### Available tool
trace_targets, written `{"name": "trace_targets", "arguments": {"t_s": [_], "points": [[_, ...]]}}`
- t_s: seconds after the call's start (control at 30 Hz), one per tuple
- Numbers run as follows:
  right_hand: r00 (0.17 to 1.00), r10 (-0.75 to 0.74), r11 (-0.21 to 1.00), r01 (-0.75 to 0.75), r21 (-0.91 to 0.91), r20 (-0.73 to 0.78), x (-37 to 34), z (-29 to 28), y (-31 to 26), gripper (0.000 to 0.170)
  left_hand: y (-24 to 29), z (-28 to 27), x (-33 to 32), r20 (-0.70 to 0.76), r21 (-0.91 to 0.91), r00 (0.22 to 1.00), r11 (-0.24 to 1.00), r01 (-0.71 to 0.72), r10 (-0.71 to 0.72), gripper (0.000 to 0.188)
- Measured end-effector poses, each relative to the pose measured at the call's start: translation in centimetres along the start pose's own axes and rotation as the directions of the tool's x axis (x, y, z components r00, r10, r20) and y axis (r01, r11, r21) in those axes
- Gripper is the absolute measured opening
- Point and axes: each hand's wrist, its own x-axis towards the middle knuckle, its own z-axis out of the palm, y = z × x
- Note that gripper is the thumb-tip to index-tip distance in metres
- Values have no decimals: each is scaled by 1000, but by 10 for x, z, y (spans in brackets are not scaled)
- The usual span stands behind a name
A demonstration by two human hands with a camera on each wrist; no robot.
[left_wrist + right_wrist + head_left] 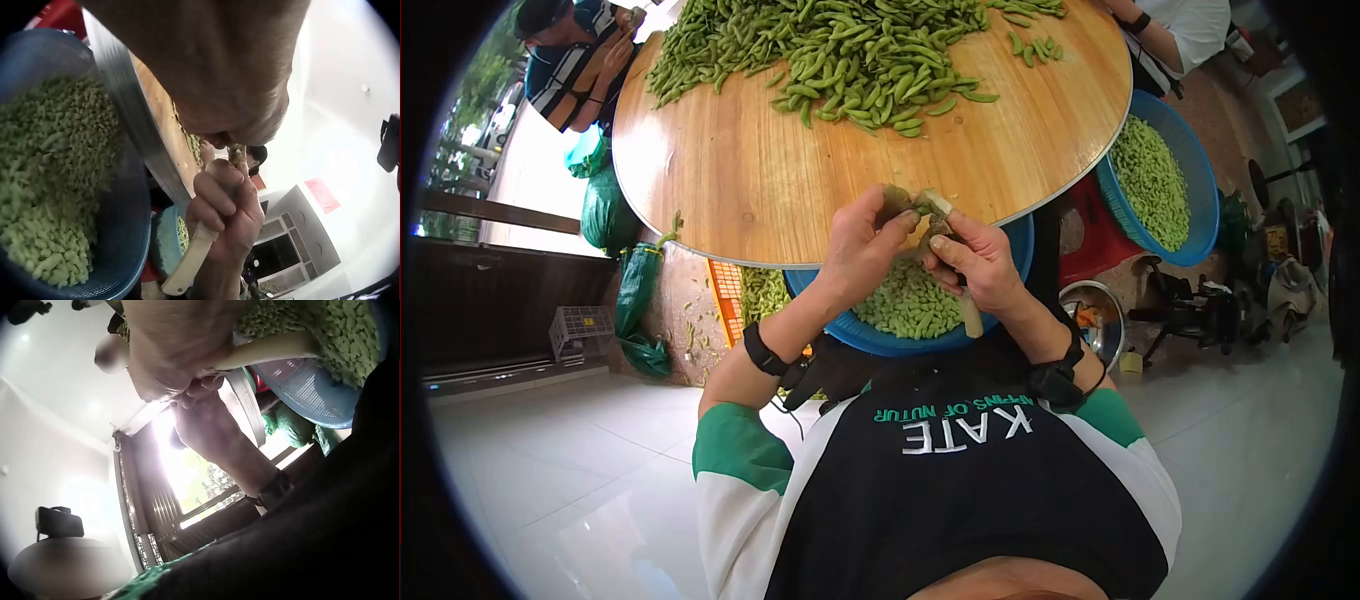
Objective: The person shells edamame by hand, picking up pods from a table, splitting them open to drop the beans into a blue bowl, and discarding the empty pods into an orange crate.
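At the near table edge, my two hands meet over a blue basket (880,345) of shelled green beans (910,305). My left hand (862,245) pinches a small green pod (922,209) with thumb and fingertips. The right hand (985,268) curls round a tool with a pale handle (972,318), its fingertips close against the left ones. From the left wrist, the curled right hand (228,212) and the handle (190,259) show clearly. The tool's working end is hidden by the fingers. In the right wrist view the handle (269,351) sticks out behind the right hand (181,347).
A heap of unshelled pods (850,60) covers the far part of the round wooden table (740,170). Another blue basket of beans (1150,185), a metal bowl (1100,320) and an orange crate (725,295) stand around. Two other people sit across the table.
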Motion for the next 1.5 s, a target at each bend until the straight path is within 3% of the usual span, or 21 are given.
{"name": "trace_targets", "arguments": {"t_s": [0.1, 0.2, 0.27, 0.4, 0.47, 0.57, 0.7, 0.73, 0.77, 0.8, 0.83, 0.87, 0.9, 0.97, 1.03, 1.07, 1.2, 1.27, 1.33, 1.47, 1.5], "points": [[996, -92, 992, 92, -88, -3, 5, 3, 1, 39, 4, -2, 1, -27, 39, 995, 994, -98, 99, 11], [990, -142, 987, 140, -81, -23, 5, 7, 3, 38, 2, -8, 4, 13, -151, 1000, 988, -13, 16, 9], [998, -56, 996, 56, 71, 2, 5, 3, -1, 38, -9, -11, 9, 141, -406, 989, 908, 102, -48, 8], [997, 1, 972, -20, 234, 82, 1, -7, -2, 39, 2, -8, 8, 244, -518, 968, 837, 177, -54, 8], [978, -16, 935, -60, 350, 209, 0, -10, -4, 39, 8, -6, 8, 314, -595, 949, 772, 222, -30, 8], [951, -88, 935, -24, 354, 298, -2, -13, -2, 41, 16, -2, 5, 389, -645, 920, 697, 314, -54, 9], [932, -56, 939, -73, 335, 359, -8, -20, -4, 42, 7, 0, 2, 454, -679, 891, 636, 367, -30, 9], [960, -56, 998, 59, -1, 276, -9, -22, -6, 42, -2, -3, 2, 488, -681, 870, 593, 430, -70, 8], [977, -86, 926, 152, -347, 197, -10, -23, -7, 42, -8, -5, 1, 522, -679, 846, 547, 489, -109, 8], [989, -91, 910, 129, -395, 112, -10, -20, -5, 41, -7, -3, -1, 519, -680, 848, 548, 487, -110, 8], [989, -95, 910, 132, -392, 113, -10, -17, -5, 41, -3, 2, -3, 350, -510, 925, 799, 319, -147, 8], [996, -34, 991, 44, -124, 82, -9, -14, -8, 40, 0, 7, -5, 171, -249, 979, 956, 154, -113, 8], [997, 36, 987, -47, 155, 72, -9, -12, -9, 39, 0, 12, -6, 169, -249, 979, 956, 153, -113, 8], [997, 55, 965, -69, 255, 61, -10, -10, -5, 39, 1, 19, -9, -4, -9, 989, 989, -148, 148, 11], [996, 80, 890, -91, 446, 42, -9, -2, -3, 39, 2, 21, -11, -24, 41, 988, 988, -151, 152, 12], [996, 77, 891, -89, 446, 44, -9, 2, -3, 39, 3, 21, -11, -45, 95, 986, 983, -156, 161, 13], [999, 40, 949, -45, 311, 22, -12, 1, -2, 41, -1, 22, -11, -81, -17, 990, 993, -121, 119, 12], [997, 36, 952, -55, 302, 68, -11, -8, -2, 40, -4, 13, -6, 124, -400, 982, 899, 179, -140, 11], [992, -41, 990, 57, -127, 120, -12, -17, -2, 41, -2, 9, -5, 205, -506, 961, 821, 266, -185, 11], [989, -55, 961, 90, -262, 139, -6, -23, -4, 41, -3, 1, 1, 481, -656, 849, 553, 514, -219, 11], [917, -318, 758, 399, -517, 241, 0, -22, -1, 40, -4, 1, 1, 480, -657, 849, 552, 514, -220, 11]]}}
